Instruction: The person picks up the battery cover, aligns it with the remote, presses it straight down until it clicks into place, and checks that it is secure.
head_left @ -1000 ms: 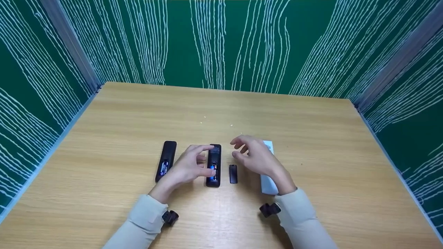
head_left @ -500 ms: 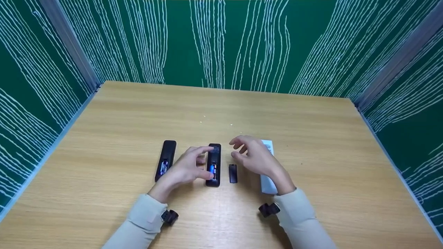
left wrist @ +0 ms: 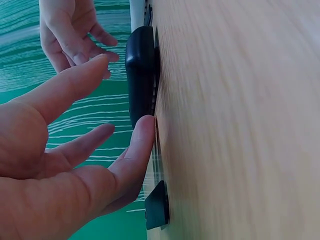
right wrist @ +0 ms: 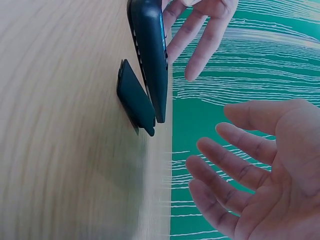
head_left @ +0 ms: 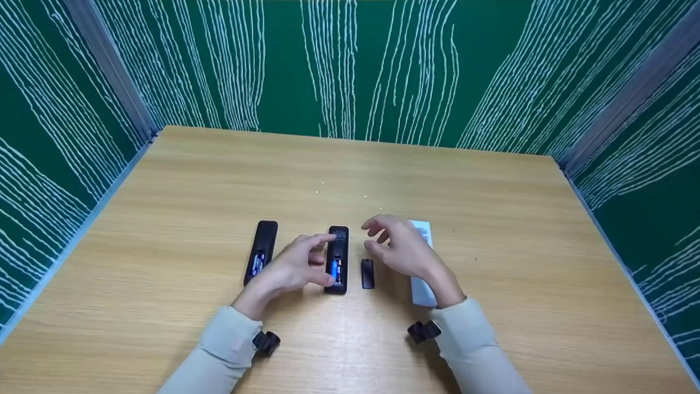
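A black remote control (head_left: 337,246) lies back up in the middle of the table, its battery bay uncovered. Two batteries (head_left: 335,270) show inside, one blue. My left hand (head_left: 295,262) is over its left edge, thumb and fingers spread. In the left wrist view the thumb is apart from the remote; whether a fingertip touches it I cannot tell. Just right of the remote lies a small black battery cover (head_left: 367,273), also seen in the right wrist view as a thin plate (right wrist: 135,97). My right hand (head_left: 402,249) hovers above and right of the cover, fingers loosely bent, holding nothing.
Another black remote (head_left: 266,235), its batteries exposed, lies to the left, partly behind my left hand. A white flat box-like item (head_left: 424,295) lies under my right wrist. Small white specks dot the wooden table (head_left: 350,169); green walls (head_left: 284,65) enclose it.
My left thumb has drawn slightly left off the batteries, so more of the blue one shows. My right hand stays nearly still; the view has shifted a little.
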Action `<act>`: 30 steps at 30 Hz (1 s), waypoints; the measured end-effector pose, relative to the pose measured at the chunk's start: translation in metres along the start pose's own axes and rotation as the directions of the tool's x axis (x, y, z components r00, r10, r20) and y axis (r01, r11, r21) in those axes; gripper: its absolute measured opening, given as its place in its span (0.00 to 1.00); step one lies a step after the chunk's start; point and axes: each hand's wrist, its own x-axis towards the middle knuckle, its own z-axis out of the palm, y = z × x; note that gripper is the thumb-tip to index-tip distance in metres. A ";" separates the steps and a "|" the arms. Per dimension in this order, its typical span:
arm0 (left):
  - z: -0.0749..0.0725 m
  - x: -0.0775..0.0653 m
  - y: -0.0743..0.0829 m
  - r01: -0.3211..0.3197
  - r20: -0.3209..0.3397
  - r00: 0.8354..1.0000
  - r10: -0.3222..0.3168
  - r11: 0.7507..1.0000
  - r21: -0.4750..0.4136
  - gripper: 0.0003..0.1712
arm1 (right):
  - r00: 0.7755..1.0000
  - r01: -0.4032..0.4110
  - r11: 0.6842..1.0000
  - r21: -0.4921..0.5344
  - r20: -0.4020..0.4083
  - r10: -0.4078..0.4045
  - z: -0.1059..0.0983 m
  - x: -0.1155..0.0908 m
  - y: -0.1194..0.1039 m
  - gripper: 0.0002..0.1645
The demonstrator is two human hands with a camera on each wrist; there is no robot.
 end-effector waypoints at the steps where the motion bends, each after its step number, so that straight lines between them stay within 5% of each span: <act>1: 0.000 0.000 0.000 0.004 0.004 1.000 -0.004 1.000 0.003 0.52 | 1.000 0.000 1.000 -0.001 0.002 0.000 0.000 0.000 0.000 0.20; 30: 0.004 0.003 0.002 0.022 0.035 0.999 -0.023 0.999 0.045 0.51 | 1.000 0.000 1.000 -0.006 0.012 0.000 0.002 0.002 0.003 0.19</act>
